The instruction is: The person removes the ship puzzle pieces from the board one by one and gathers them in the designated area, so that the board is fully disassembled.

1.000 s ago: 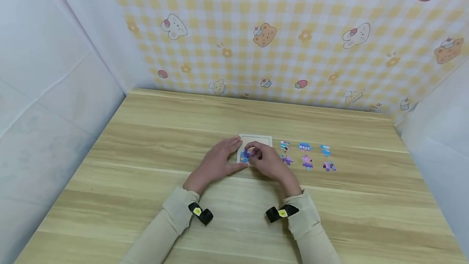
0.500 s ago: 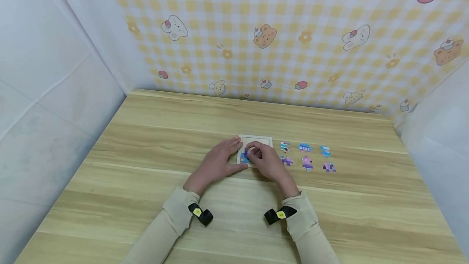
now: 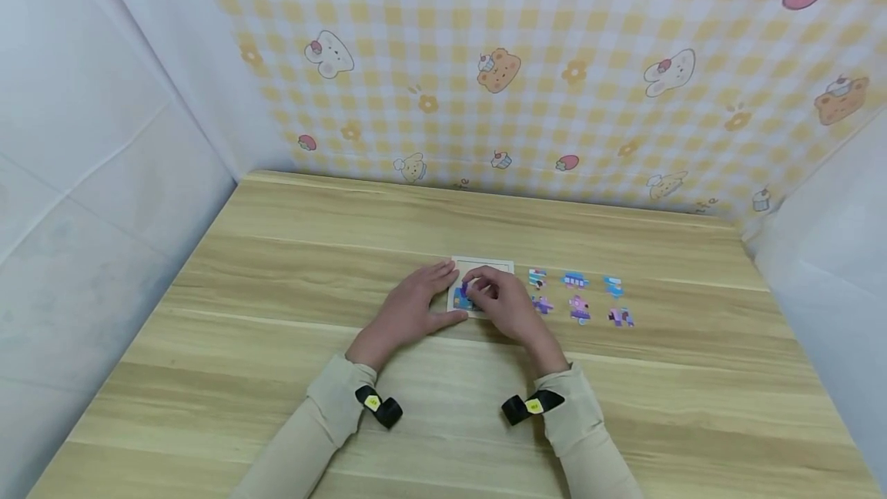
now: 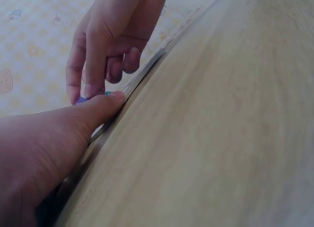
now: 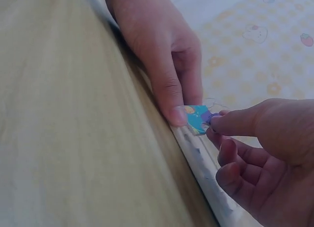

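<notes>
A pale shallow puzzle tray (image 3: 504,263) lies on the table before me. My left hand (image 3: 413,303) rests at its left side, fingers straight along the tray's edge and the thumb on the front rim. In the right wrist view, a teal and blue jigsaw piece (image 5: 196,120) lies in the corner beside the left thumb. Between thumb and forefinger, my right hand (image 3: 509,304) pinches a small purple jigsaw piece (image 5: 213,117) right against the teal one. That hand hides much of the tray in the head view.
To the tray's right, several loose jigsaw pieces lie in two rows, among them a blue one (image 3: 574,279) and a pink one (image 3: 579,309). The wooden table (image 3: 291,252) ends at a yellow checked cloth (image 3: 430,68) behind.
The right hand has shifted very slightly over the tray, and less of the purple piece shows under its fingers. The left hand stays in place.
</notes>
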